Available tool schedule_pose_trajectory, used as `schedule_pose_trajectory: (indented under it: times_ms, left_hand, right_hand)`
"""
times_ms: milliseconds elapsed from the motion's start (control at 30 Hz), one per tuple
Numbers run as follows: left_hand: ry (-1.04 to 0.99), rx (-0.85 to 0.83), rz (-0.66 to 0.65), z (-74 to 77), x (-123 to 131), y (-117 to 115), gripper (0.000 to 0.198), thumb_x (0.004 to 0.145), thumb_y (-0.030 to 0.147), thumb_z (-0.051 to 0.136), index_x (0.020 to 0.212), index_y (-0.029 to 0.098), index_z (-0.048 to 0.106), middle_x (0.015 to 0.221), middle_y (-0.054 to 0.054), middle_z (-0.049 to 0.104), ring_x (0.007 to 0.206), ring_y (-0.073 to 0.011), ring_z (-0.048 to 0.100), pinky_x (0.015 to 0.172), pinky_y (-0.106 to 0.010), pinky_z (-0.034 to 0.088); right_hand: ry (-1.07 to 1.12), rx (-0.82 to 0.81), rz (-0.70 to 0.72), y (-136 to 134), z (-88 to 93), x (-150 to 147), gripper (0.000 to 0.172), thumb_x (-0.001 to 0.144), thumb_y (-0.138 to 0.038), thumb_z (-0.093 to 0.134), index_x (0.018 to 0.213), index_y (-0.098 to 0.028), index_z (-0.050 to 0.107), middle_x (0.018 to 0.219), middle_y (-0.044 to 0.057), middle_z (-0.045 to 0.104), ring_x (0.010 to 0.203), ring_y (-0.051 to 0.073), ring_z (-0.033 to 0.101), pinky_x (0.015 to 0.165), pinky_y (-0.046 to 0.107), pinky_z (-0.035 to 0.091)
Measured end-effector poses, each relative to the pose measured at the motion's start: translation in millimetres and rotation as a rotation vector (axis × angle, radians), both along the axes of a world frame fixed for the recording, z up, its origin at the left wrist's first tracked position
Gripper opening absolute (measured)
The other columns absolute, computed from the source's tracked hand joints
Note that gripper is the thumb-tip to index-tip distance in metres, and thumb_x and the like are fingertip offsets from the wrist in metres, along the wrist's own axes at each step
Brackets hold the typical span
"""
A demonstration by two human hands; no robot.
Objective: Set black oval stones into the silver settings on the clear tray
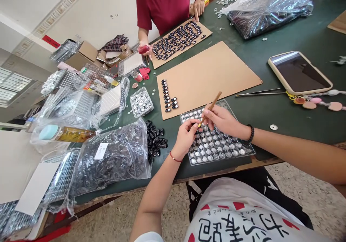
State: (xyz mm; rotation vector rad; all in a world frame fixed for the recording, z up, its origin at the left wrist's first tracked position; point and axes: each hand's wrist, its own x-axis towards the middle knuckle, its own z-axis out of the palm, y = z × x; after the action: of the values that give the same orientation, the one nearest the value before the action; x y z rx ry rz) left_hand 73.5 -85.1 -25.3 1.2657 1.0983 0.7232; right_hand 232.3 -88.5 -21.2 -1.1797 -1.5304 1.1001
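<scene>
My right hand (221, 119) grips a thin brown stick (215, 102) that slants down toward my left fingers. My left hand (187, 135) is closed in a pinch at the stick's lower end, where a small yellow spot shows; what the fingertips hold is too small to name. Both hands are over a clear plastic tray (250, 149) with rows of small round silvery-white pieces in its pockets. Beyond the tray lies a brown cardboard sheet (208, 72), with several small black pieces with white spots (164, 90) lined up at its left edge.
Loose black pieces (156, 141) spill beside a full plastic bag (108, 159) on the left. A clear box of silvery discs (142, 103) stands behind. To the right are a phone (300, 72) and tweezers (259, 92). Across the table, a person in red (169, 7) works at another cardboard sheet (208, 33).
</scene>
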Motion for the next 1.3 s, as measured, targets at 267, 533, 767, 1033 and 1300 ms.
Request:
schedule_pose_trajectory:
  times_ms: [267, 533, 767, 1033, 1300]
  left_hand:
    - [0.119, 0.277, 0.031, 0.6, 0.2, -3.2, 0.015, 0.081, 0.029, 0.046, 0.09, 0.019, 0.052, 0.083, -0.003, 0.057, 0.066, -0.0102, 0.055, 0.052, -0.019, 0.037]
    - [-0.221, -0.114, 0.01, -0.8, 1.1, -4.0, 0.028, 0.075, 0.035, 0.054, 0.097, 0.021, 0.043, 0.069, -0.002, 0.058, 0.055, -0.0079, 0.051, 0.036, -0.013, 0.023]
    - [-0.443, -0.346, 0.036, 5.9, -10.1, -0.8, 0.037, 0.071, 0.042, 0.058, 0.096, 0.017, 0.048, 0.067, -0.001, 0.057, 0.034, 0.0003, 0.033, 0.033, -0.014, 0.015]
    - [-0.739, -0.466, 0.297, 5.7, -24.0, 12.4, 0.017, 0.071, 0.018, 0.061, 0.081, 0.013, 0.048, 0.066, 0.002, 0.048, 0.041, 0.0009, 0.037, 0.031, -0.009, 0.017]
    - [-0.813, -0.516, 0.518, 11.6, -37.1, 24.5, 0.01, 0.076, 0.004, 0.045, 0.076, 0.013, 0.048, 0.068, -0.001, 0.05, 0.058, -0.0059, 0.054, 0.035, -0.01, 0.024]
  right_hand:
    - [-0.228, -0.01, 0.033, 1.1, 0.3, 4.4, 0.02, 0.083, -0.034, 0.04, 0.082, -0.018, 0.051, 0.06, -0.002, 0.05, 0.055, 0.01, 0.044, 0.052, 0.021, 0.032]
    - [-0.399, -0.003, 0.077, 1.0, 3.8, 1.6, 0.024, 0.078, -0.035, 0.047, 0.084, -0.018, 0.062, 0.051, -0.003, 0.051, 0.047, 0.009, 0.041, 0.047, 0.021, 0.027]
    - [-0.184, -0.145, 0.173, 20.7, 8.6, 2.5, 0.024, 0.071, -0.036, 0.054, 0.082, -0.016, 0.063, 0.075, 0.002, 0.064, 0.071, 0.016, 0.058, 0.062, 0.026, 0.042]
    - [-0.072, -0.071, 0.073, 64.2, 15.5, -32.5, 0.022, 0.071, -0.03, 0.054, 0.084, -0.013, 0.058, 0.076, 0.004, 0.064, 0.075, 0.015, 0.06, 0.071, 0.029, 0.045]
    - [-0.379, 0.079, 0.094, 37.5, 19.8, -16.3, 0.019, 0.077, -0.026, 0.047, 0.086, -0.015, 0.059, 0.079, 0.003, 0.063, 0.071, 0.013, 0.056, 0.063, 0.025, 0.04]
